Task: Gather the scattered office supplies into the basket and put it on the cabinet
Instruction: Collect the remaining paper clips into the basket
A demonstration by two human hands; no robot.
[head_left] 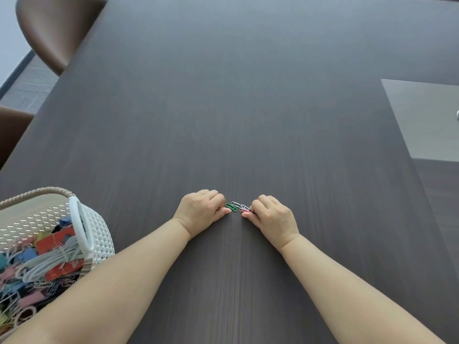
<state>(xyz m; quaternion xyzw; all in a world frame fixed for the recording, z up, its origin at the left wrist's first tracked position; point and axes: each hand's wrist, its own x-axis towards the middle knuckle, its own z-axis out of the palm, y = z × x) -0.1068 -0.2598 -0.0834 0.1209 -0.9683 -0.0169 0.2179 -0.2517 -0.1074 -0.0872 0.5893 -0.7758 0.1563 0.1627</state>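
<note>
Forearms reaching over dark desk; white basket, nearly full, well off to the left. Left hand and right hand curled, closing from both sides on paper clips, row running left-right between them. Right grip already pinching pink ones; left just touching the green.

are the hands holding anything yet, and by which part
Nothing is lifted. Both hands rest on the table. The right hand pinches the pink paper clips by their right ends; the left hand only touches the green clip.
</note>
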